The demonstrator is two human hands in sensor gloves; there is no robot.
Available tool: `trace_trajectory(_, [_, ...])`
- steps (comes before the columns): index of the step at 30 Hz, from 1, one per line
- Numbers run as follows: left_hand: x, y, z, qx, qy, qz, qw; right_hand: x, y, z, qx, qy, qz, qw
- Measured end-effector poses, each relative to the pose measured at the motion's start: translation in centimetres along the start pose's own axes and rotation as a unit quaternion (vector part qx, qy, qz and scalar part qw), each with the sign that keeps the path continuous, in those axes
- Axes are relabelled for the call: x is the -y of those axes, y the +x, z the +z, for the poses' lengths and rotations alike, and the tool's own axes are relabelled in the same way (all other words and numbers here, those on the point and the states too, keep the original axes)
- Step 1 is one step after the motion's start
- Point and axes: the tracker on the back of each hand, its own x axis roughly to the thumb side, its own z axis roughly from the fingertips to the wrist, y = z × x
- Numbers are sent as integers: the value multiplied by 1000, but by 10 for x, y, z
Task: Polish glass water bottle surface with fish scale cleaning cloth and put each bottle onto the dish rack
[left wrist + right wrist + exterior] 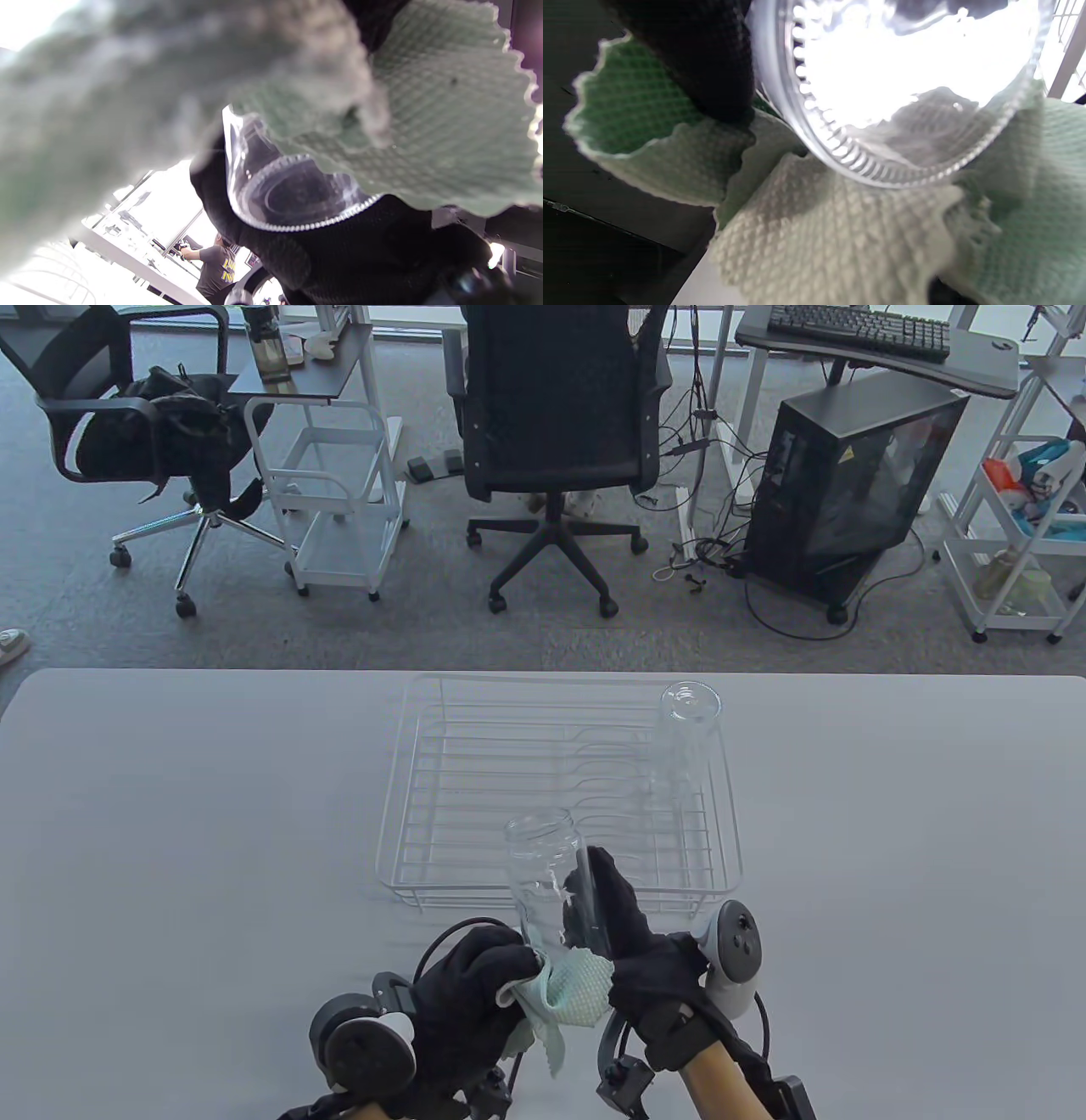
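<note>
A clear glass bottle (547,872) is held off the table just in front of the dish rack, mouth up and tilted. My right hand (612,918) grips its right side. My left hand (482,984) holds the pale green fish scale cloth (564,994) bunched against the bottle's lower end. The ribbed bottle base (292,199) shows in the left wrist view beside the cloth (441,123), and the bottle base (903,80) fills the right wrist view above the cloth (840,237). A second glass bottle (684,746) stands upside down at the far right of the white wire dish rack (399,780).
The grey table (170,831) reaches its far edge just behind the rack. Beyond it stand office chairs (551,432), a white trolley (339,500) and a computer tower (848,483). A person (212,264) shows in the background of the left wrist view.
</note>
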Motion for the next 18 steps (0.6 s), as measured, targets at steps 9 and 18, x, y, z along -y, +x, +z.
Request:
trace_trajectory(9, [-25, -19, -2, -56, 67, 35, 996, -11, -16, 2, -74, 72, -52, 993])
trace_trajectory(18, [-30, -22, -2, -71, 76, 51, 993, -12, -18, 1, -46, 22, -59, 997])
